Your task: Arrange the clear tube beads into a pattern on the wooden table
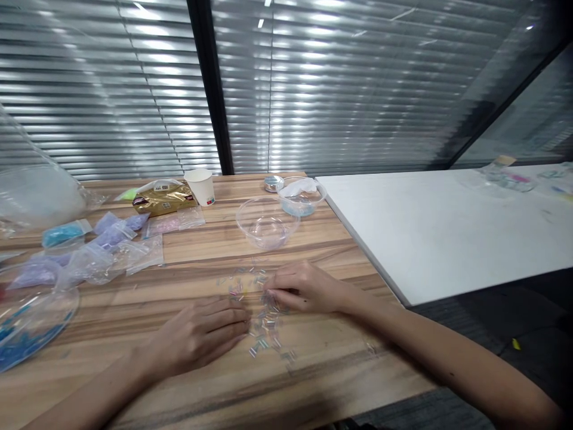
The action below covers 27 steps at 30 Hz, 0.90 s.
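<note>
Thin, shiny tube-like beads (270,322) lie scattered on the wooden table (188,400), between and around both hands. My left hand (208,331) rests palm down on the wood at the left edge of the beads, its fingers extended side by side. On the other side, my right hand (302,286) has its fingertips brought together over the beads; whatever is between them is too small to make out. Behind the hands stands a clear plastic bowl (267,224). Another clear bowl (302,200), with white material in it, is just beyond.
Small bags of purple beads (111,233) and a blue bag (65,234) lie at the left. A clear container of blue pieces (27,340) is at the left edge. Farther back are a gold packet (163,198) and a paper cup (201,186). A white table (447,233) adjoins at right.
</note>
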Motion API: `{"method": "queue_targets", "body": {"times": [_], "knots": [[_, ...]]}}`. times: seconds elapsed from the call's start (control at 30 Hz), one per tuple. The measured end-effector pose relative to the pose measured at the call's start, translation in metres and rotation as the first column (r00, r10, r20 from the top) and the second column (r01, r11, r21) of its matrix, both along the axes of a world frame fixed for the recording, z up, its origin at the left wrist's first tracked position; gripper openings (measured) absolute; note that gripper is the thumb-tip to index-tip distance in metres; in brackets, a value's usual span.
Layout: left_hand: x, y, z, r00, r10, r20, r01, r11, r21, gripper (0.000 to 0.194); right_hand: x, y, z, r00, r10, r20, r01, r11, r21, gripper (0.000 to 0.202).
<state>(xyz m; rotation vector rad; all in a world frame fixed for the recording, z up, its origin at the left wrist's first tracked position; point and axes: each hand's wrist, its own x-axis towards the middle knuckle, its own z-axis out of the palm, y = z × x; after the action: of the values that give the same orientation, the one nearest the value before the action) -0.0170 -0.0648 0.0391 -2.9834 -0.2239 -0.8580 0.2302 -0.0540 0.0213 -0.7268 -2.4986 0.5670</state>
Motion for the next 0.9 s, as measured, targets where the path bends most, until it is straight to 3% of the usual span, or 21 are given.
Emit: {"method": "queue_targets", "body": {"times": [0.9], "knots": [[-0.004,0.0033,-0.0093,0.995,-0.002,-0.1,-0.007,0.996,-0.092,0.025,0.0033,0.0025,0.0026,0.999,-0.03,0.016,0.031,0.999,-0.043,0.02]]}}
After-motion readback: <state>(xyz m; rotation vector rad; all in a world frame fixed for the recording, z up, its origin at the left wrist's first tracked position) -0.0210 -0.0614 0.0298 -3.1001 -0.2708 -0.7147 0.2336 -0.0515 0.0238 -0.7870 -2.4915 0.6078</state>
